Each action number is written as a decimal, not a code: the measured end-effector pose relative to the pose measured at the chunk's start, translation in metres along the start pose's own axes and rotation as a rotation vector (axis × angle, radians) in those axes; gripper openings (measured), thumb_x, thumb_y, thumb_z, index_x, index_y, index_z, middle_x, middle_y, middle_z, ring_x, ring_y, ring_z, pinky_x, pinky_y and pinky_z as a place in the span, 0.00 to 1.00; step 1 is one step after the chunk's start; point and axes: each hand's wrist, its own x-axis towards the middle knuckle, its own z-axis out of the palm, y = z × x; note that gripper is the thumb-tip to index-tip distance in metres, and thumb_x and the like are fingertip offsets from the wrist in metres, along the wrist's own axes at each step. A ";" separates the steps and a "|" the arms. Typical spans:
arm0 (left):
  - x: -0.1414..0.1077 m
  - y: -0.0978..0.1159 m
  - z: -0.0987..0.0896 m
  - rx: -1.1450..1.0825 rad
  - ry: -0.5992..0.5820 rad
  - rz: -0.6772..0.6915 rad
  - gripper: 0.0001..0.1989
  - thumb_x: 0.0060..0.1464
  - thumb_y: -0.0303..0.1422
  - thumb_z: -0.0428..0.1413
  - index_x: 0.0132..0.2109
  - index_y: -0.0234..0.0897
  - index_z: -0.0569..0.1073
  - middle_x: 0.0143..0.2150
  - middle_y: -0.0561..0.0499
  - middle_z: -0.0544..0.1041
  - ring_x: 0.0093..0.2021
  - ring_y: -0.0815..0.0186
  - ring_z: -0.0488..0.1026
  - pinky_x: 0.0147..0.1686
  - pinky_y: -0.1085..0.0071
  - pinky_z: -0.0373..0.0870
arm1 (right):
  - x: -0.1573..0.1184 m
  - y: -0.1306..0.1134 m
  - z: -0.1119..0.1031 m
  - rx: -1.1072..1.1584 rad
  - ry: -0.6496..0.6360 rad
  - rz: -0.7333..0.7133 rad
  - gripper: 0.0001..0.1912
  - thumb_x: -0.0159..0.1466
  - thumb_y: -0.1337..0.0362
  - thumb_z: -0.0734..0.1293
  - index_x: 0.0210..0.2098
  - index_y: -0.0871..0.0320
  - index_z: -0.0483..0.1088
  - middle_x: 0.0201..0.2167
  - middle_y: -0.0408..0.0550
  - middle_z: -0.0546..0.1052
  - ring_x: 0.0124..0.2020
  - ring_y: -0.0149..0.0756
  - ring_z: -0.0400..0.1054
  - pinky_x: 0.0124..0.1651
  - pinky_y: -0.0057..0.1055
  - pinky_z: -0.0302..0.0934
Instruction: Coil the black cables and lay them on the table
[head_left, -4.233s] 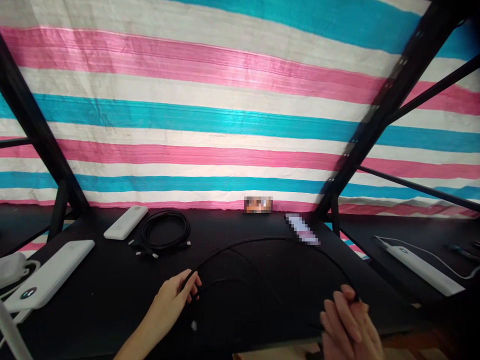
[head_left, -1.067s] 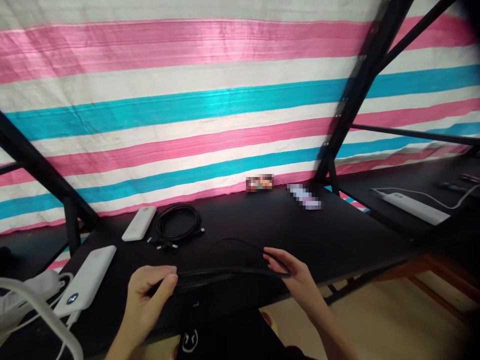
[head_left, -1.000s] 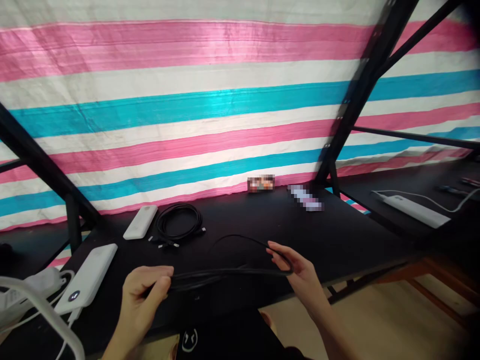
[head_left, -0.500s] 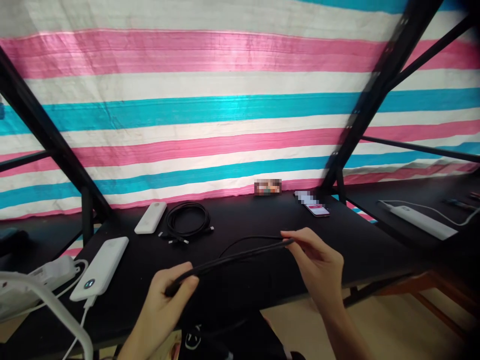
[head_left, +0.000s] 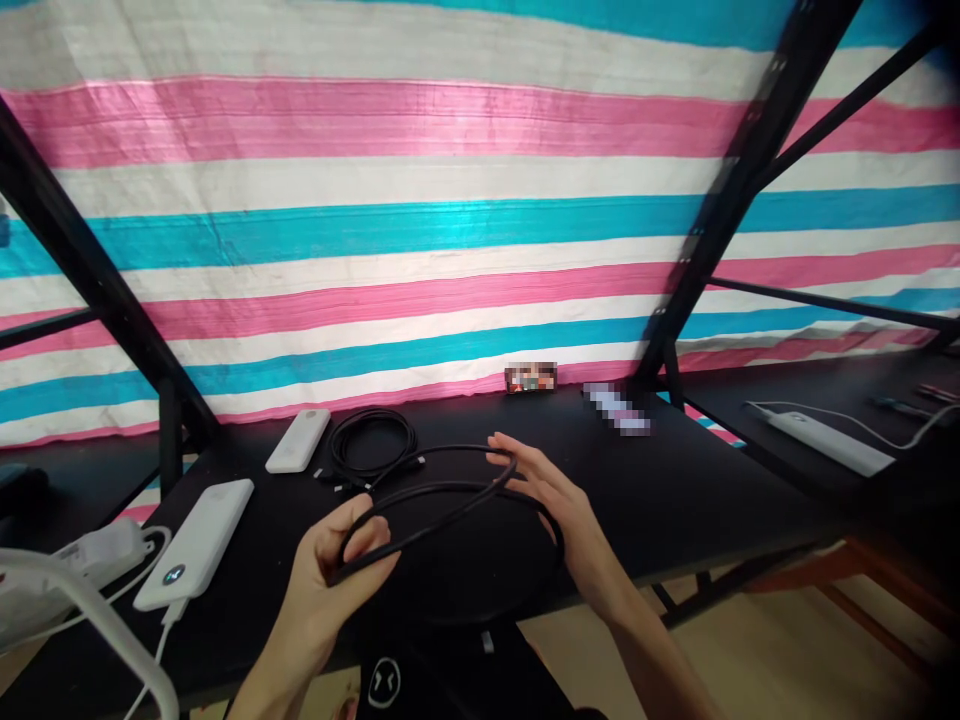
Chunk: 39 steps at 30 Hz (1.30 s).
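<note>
Loops of a black cable are held above the black table. My left hand is closed round the left end of the loops, thumb on top. At their right side, my right hand has its fingers stretched out against the cable, not wrapped round it. Behind my left hand, a second coiled black cable lies on the table, with several plugs beside it.
Two white power banks lie at the left, the nearer one plugged in. A white power strip stands at the left edge. A blurred phone-like item lies at the back right. Black metal posts rise at both sides.
My right hand has moved left and its pinch has opened into stretched fingers. The cable, earlier drawn out in a narrow bundle, has spread into wide loops. My left hand still grips it.
</note>
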 end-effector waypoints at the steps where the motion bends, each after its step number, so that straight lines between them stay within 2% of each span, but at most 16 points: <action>1: 0.000 -0.001 0.000 -0.018 0.009 0.000 0.24 0.36 0.41 0.67 0.23 0.40 0.57 0.21 0.59 0.53 0.22 0.73 0.50 0.20 0.77 0.51 | -0.001 0.002 0.002 0.015 -0.018 0.009 0.22 0.68 0.56 0.59 0.60 0.48 0.61 0.61 0.49 0.63 0.60 0.42 0.58 0.57 0.38 0.59; 4: 0.004 -0.007 -0.002 -0.013 -0.075 0.034 0.23 0.42 0.41 0.65 0.24 0.39 0.56 0.21 0.60 0.51 0.21 0.74 0.47 0.20 0.77 0.48 | -0.002 0.008 0.008 -0.080 0.050 -0.044 0.28 0.60 0.63 0.69 0.58 0.47 0.60 0.59 0.49 0.63 0.59 0.42 0.59 0.56 0.37 0.59; 8: 0.010 -0.016 -0.001 0.150 -0.151 0.101 0.20 0.54 0.41 0.57 0.23 0.38 0.57 0.22 0.59 0.53 0.23 0.73 0.49 0.22 0.76 0.50 | -0.001 0.011 0.010 -0.161 0.220 -0.214 0.09 0.60 0.74 0.66 0.35 0.52 0.69 0.44 0.47 0.71 0.46 0.36 0.68 0.48 0.33 0.62; 10: 0.011 -0.020 0.002 0.248 -0.153 0.173 0.17 0.56 0.37 0.55 0.24 0.38 0.58 0.24 0.57 0.57 0.25 0.71 0.55 0.25 0.75 0.55 | -0.001 0.010 0.009 -0.179 0.301 -0.269 0.10 0.59 0.76 0.65 0.27 0.55 0.66 0.37 0.45 0.70 0.40 0.33 0.68 0.43 0.31 0.63; 13: 0.012 -0.025 0.007 0.438 -0.007 0.388 0.06 0.55 0.32 0.55 0.34 0.39 0.64 0.35 0.52 0.66 0.36 0.65 0.66 0.37 0.70 0.63 | -0.007 0.004 0.008 -0.217 0.375 -0.330 0.13 0.57 0.78 0.66 0.23 0.56 0.63 0.33 0.45 0.69 0.35 0.32 0.66 0.35 0.28 0.61; 14: 0.013 -0.026 0.007 0.518 0.067 0.460 0.07 0.54 0.31 0.55 0.41 0.40 0.65 0.41 0.49 0.68 0.43 0.62 0.67 0.43 0.67 0.62 | -0.009 0.001 0.009 -0.232 0.386 -0.357 0.13 0.56 0.79 0.65 0.23 0.56 0.63 0.33 0.45 0.69 0.35 0.33 0.65 0.33 0.28 0.61; 16: 0.016 -0.028 0.006 0.657 0.200 0.533 0.23 0.52 0.32 0.57 0.54 0.40 0.60 0.55 0.43 0.64 0.56 0.56 0.62 0.52 0.59 0.58 | -0.015 -0.007 0.010 -0.261 0.400 -0.410 0.14 0.56 0.80 0.64 0.22 0.56 0.61 0.33 0.45 0.70 0.35 0.33 0.64 0.32 0.28 0.60; 18: 0.020 -0.027 0.004 0.709 0.252 0.489 0.30 0.52 0.35 0.58 0.60 0.40 0.57 0.59 0.41 0.62 0.60 0.53 0.58 0.56 0.55 0.55 | -0.019 -0.016 0.011 -0.271 0.408 -0.442 0.16 0.58 0.81 0.63 0.21 0.57 0.59 0.31 0.44 0.70 0.34 0.32 0.64 0.32 0.28 0.60; 20: 0.022 -0.024 0.003 0.650 0.104 0.344 0.22 0.54 0.37 0.56 0.55 0.39 0.64 0.55 0.43 0.68 0.56 0.54 0.64 0.55 0.57 0.58 | -0.021 -0.021 0.012 -0.262 0.385 -0.468 0.16 0.58 0.81 0.63 0.20 0.57 0.58 0.31 0.43 0.70 0.32 0.31 0.64 0.32 0.28 0.61; 22: 0.024 -0.022 0.005 0.525 -0.136 0.178 0.08 0.57 0.37 0.54 0.37 0.38 0.72 0.41 0.46 0.75 0.44 0.59 0.72 0.47 0.63 0.65 | -0.020 -0.022 0.010 -0.262 0.345 -0.481 0.17 0.59 0.81 0.63 0.21 0.57 0.59 0.31 0.43 0.70 0.32 0.30 0.65 0.32 0.28 0.61; 24: 0.024 -0.021 0.008 0.411 -0.265 0.061 0.19 0.58 0.39 0.52 0.21 0.38 0.65 0.26 0.51 0.72 0.31 0.63 0.72 0.36 0.68 0.66 | -0.018 -0.018 0.005 -0.268 0.299 -0.440 0.16 0.60 0.80 0.63 0.22 0.57 0.60 0.33 0.43 0.71 0.33 0.30 0.67 0.34 0.28 0.63; 26: 0.024 -0.022 0.009 0.347 -0.236 0.020 0.24 0.57 0.40 0.52 0.17 0.38 0.57 0.19 0.55 0.64 0.24 0.68 0.66 0.29 0.71 0.63 | -0.015 -0.011 -0.005 -0.319 0.274 -0.365 0.14 0.61 0.79 0.64 0.24 0.56 0.62 0.36 0.43 0.71 0.36 0.31 0.68 0.38 0.29 0.64; 29: 0.023 -0.022 0.007 0.275 -0.183 -0.039 0.23 0.53 0.39 0.58 0.19 0.38 0.54 0.20 0.59 0.55 0.20 0.73 0.54 0.22 0.75 0.54 | -0.014 0.001 -0.023 -0.527 0.284 -0.303 0.09 0.60 0.74 0.68 0.29 0.54 0.70 0.40 0.46 0.72 0.41 0.35 0.69 0.44 0.33 0.64; 31: 0.021 -0.018 0.004 0.240 -0.222 -0.037 0.20 0.49 0.37 0.60 0.22 0.38 0.56 0.22 0.60 0.53 0.21 0.74 0.50 0.20 0.76 0.50 | -0.015 0.007 -0.035 -0.609 0.287 -0.245 0.06 0.58 0.70 0.71 0.33 0.53 0.72 0.40 0.46 0.73 0.42 0.37 0.70 0.44 0.34 0.65; 35: 0.015 -0.007 0.003 0.214 -0.295 0.072 0.14 0.50 0.38 0.59 0.27 0.37 0.62 0.26 0.58 0.57 0.25 0.73 0.53 0.24 0.77 0.53 | -0.019 0.016 -0.047 -0.435 0.250 0.000 0.14 0.60 0.61 0.70 0.46 0.54 0.70 0.38 0.49 0.76 0.40 0.39 0.73 0.42 0.35 0.69; 39: 0.011 -0.009 0.014 0.242 -0.113 0.074 0.08 0.53 0.37 0.57 0.34 0.39 0.68 0.27 0.57 0.61 0.27 0.71 0.58 0.26 0.77 0.56 | -0.023 0.021 -0.044 -0.210 0.185 0.144 0.21 0.65 0.55 0.63 0.56 0.53 0.64 0.50 0.53 0.74 0.51 0.42 0.69 0.54 0.42 0.63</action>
